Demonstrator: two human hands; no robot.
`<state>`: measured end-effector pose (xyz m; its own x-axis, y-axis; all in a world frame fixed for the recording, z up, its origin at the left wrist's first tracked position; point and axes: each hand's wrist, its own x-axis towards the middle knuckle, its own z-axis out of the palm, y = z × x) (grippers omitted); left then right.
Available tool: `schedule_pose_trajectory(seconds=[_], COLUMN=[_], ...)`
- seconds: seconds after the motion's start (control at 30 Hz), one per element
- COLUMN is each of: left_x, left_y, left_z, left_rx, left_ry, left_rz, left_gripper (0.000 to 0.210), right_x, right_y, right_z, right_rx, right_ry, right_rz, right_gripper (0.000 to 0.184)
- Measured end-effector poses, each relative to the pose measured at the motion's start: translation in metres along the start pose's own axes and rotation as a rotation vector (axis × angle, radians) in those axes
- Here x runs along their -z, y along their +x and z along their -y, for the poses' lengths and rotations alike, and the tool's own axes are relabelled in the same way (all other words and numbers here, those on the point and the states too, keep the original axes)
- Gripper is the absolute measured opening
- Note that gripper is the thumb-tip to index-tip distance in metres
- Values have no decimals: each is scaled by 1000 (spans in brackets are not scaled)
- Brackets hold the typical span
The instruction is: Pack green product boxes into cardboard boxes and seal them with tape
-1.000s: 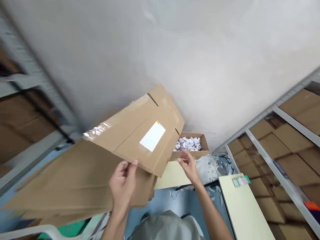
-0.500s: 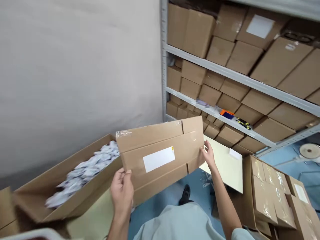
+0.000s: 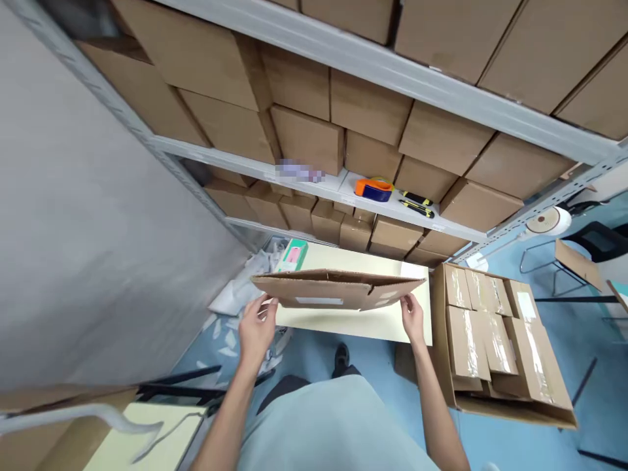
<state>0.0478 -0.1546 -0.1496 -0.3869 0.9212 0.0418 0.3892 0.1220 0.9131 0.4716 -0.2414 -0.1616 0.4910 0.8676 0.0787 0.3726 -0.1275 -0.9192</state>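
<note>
A flattened cardboard box (image 3: 343,296) with a white label hangs between my two hands, tilted nearly edge-on, above a pale yellow tabletop (image 3: 333,320). My left hand (image 3: 258,324) pinches its left end. At the right end, my right hand (image 3: 413,315) grips the edge between thumb and fingers. A green and pink packet (image 3: 293,254) lies on the tabletop's far left corner, beyond the cardboard. Part of the tabletop is hidden behind the cardboard box.
Shelves packed with cartons (image 3: 373,154) rise ahead. An orange and blue tape dispenser (image 3: 373,189) and yellow-black cutters (image 3: 417,203) lie on one shelf. To the right stands a large open carton (image 3: 449,373) full of taped boxes. Plastic bags (image 3: 240,284) lie left of the table.
My view has swung right, from the wall and the box of white items to the table and shelves. The flattened box, still in both hands, has tipped from face-on to nearly edge-on.
</note>
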Motion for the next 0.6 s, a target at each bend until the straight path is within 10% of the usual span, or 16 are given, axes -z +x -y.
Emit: schedule_pose_trajectory(seconds=[0.37,0.6], left_x=[-78,-80], left_y=[54,82], left_z=[21,6], left_rx=[60,80], left_ry=[-106,-146], left_rz=[442,538], left_gripper=[51,51], right_x=[-55,-68], right_y=[-29,-42], right_z=[-23,17], right_rx=[-128,-266], right_ry=[63,23], right_rz=[5,-183], right_gripper=[48,49])
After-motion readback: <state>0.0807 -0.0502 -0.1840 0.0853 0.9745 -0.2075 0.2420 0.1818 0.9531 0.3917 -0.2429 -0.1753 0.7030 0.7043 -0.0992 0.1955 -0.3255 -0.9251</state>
